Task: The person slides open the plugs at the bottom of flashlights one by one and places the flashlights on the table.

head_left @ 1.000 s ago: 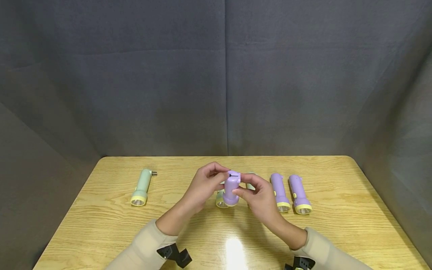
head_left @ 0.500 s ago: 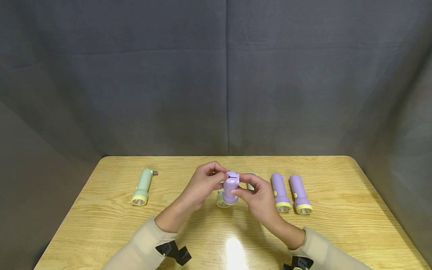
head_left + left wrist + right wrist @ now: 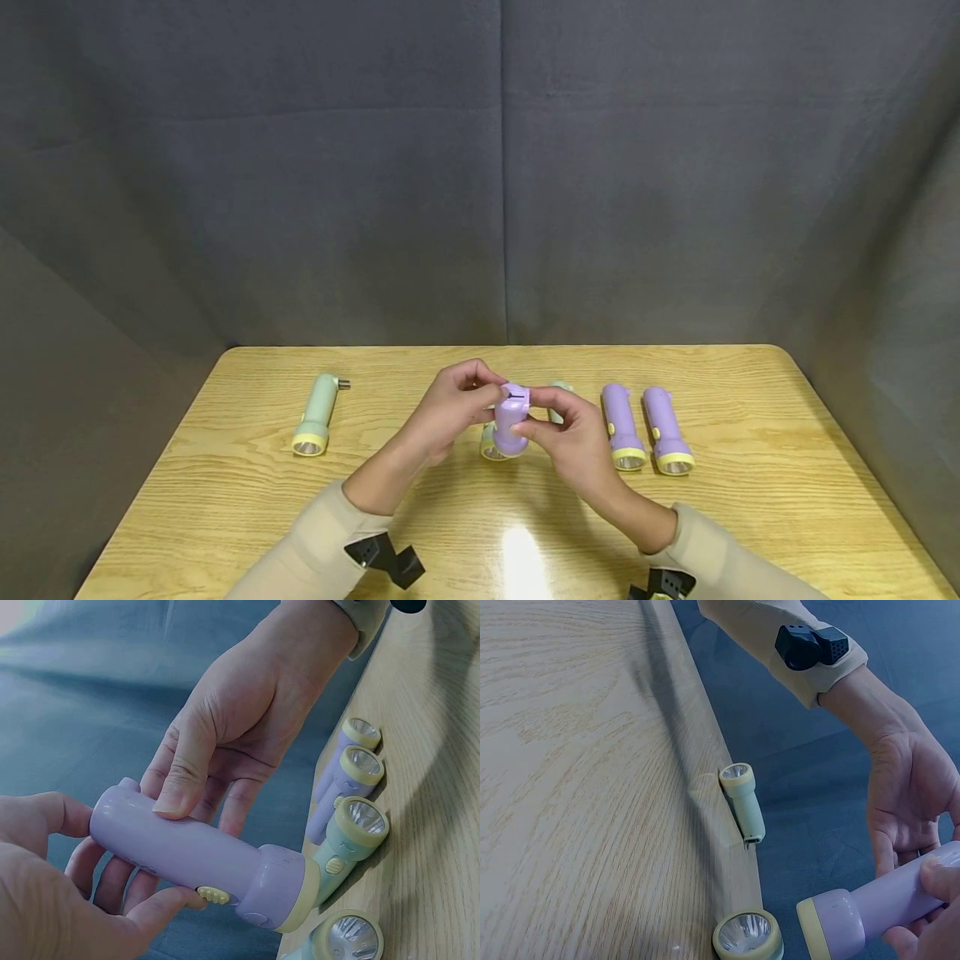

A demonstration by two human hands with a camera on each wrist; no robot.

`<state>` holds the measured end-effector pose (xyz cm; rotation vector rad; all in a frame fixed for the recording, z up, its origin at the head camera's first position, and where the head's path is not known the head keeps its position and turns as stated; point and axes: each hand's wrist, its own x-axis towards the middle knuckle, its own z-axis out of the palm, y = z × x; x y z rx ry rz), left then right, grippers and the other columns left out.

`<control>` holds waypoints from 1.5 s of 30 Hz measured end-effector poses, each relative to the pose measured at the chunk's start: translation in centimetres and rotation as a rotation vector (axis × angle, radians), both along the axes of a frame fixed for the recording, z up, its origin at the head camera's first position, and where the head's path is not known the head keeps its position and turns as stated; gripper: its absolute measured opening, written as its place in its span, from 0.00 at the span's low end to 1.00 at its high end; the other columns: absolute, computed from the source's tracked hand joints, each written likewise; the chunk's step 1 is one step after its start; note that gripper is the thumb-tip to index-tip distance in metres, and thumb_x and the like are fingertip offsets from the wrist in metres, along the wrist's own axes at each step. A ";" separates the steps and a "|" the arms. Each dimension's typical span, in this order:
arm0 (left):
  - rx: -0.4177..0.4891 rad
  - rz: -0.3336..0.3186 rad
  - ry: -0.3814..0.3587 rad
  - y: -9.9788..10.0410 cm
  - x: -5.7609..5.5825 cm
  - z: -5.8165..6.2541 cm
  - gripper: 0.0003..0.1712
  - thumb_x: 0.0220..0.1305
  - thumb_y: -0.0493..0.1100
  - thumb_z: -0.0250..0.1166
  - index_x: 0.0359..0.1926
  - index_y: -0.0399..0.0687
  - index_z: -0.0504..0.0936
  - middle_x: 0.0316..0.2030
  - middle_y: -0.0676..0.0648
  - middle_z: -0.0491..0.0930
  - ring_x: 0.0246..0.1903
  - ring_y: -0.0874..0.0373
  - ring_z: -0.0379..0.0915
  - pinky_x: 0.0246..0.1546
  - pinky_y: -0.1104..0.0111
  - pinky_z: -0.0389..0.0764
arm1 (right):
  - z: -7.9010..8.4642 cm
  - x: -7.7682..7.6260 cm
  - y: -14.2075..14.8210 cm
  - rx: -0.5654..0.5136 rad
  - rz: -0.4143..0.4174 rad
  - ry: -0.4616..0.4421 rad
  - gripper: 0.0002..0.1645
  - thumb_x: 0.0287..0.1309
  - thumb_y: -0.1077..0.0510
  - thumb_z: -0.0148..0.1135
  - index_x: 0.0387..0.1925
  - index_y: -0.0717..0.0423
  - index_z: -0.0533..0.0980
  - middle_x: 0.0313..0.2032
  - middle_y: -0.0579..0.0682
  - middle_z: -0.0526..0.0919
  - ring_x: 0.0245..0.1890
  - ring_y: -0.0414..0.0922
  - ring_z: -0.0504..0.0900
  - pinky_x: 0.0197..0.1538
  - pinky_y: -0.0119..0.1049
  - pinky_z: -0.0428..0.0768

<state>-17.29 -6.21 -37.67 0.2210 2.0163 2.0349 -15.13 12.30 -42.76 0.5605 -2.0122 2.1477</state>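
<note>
A purple flashlight (image 3: pixel 511 429) with a yellow head rim is held above the table between both hands, its tail end up and its lens end down. My left hand (image 3: pixel 447 412) grips it near the tail, where a dark slot shows. From the right, my right hand (image 3: pixel 577 437) pinches the body between thumb and fingers. The yellow switch (image 3: pixel 214 894) is visible in the left wrist view, beside a fingertip. Behind the hands lie two mint-green flashlights, one (image 3: pixel 491 443) partly covered by the held flashlight and the other (image 3: pixel 557 406) mostly hidden by the right hand.
On the wooden table (image 3: pixel 225 500), a mint-green flashlight (image 3: pixel 317 414) with metal prongs swung out lies at left. Two purple flashlights, one (image 3: pixel 621 425) beside the other (image 3: pixel 666 429), lie at right. A dark grey curtain (image 3: pixel 375 208) stands behind the table.
The held purple flashlight has shifted slightly left, its tail end a little lower. Both hands keep their hold nearly in place. The flashlights on the table have not moved.
</note>
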 end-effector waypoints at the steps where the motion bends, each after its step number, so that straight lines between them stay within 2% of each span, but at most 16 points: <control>1: 0.000 0.002 0.000 0.0 0.0 0.0 0.04 0.66 0.34 0.61 0.38 0.35 0.79 0.44 0.39 0.79 0.45 0.50 0.79 0.49 0.58 0.85 | 0.0 0.0 0.0 0.000 -0.003 -0.003 0.19 0.49 0.78 0.72 0.46 0.75 0.81 0.44 0.45 0.87 0.48 0.42 0.86 0.49 0.40 0.86; 16: 0.000 0.024 0.009 0.4 0.1 0.3 0.02 0.65 0.33 0.62 0.35 0.37 0.77 0.41 0.42 0.79 0.42 0.53 0.77 0.45 0.61 0.86 | 0.1 -0.1 0.0 0.005 -0.023 -0.007 0.18 0.49 0.77 0.72 0.45 0.75 0.81 0.43 0.43 0.87 0.47 0.41 0.85 0.47 0.38 0.86; 24: -0.007 0.024 0.002 0.5 0.0 0.4 0.04 0.65 0.34 0.65 0.35 0.38 0.77 0.40 0.43 0.79 0.40 0.54 0.77 0.41 0.66 0.84 | 0.2 -0.1 0.0 0.023 -0.035 -0.012 0.17 0.49 0.77 0.73 0.44 0.75 0.81 0.44 0.56 0.87 0.47 0.40 0.85 0.48 0.37 0.86; 28: -0.017 0.028 -0.003 0.5 0.0 0.3 0.05 0.65 0.35 0.66 0.35 0.38 0.78 0.39 0.44 0.79 0.39 0.54 0.76 0.39 0.68 0.82 | 0.1 -0.1 0.0 0.018 -0.030 -0.018 0.18 0.49 0.77 0.73 0.44 0.74 0.81 0.45 0.58 0.87 0.47 0.41 0.85 0.51 0.40 0.85; 39: -0.023 0.030 -0.007 0.5 -0.2 0.2 0.08 0.63 0.35 0.68 0.31 0.42 0.76 0.35 0.47 0.78 0.36 0.56 0.73 0.37 0.65 0.78 | 0.1 -0.3 -0.1 0.033 -0.034 -0.026 0.19 0.49 0.76 0.73 0.45 0.73 0.82 0.45 0.49 0.88 0.47 0.41 0.85 0.49 0.38 0.86; 45: -0.025 0.025 -0.002 0.6 -0.3 0.1 0.09 0.62 0.35 0.69 0.31 0.42 0.76 0.34 0.48 0.78 0.36 0.57 0.73 0.36 0.66 0.76 | 0.2 -0.2 -0.1 0.034 -0.036 -0.039 0.20 0.49 0.76 0.74 0.46 0.71 0.82 0.45 0.45 0.87 0.48 0.42 0.86 0.50 0.39 0.86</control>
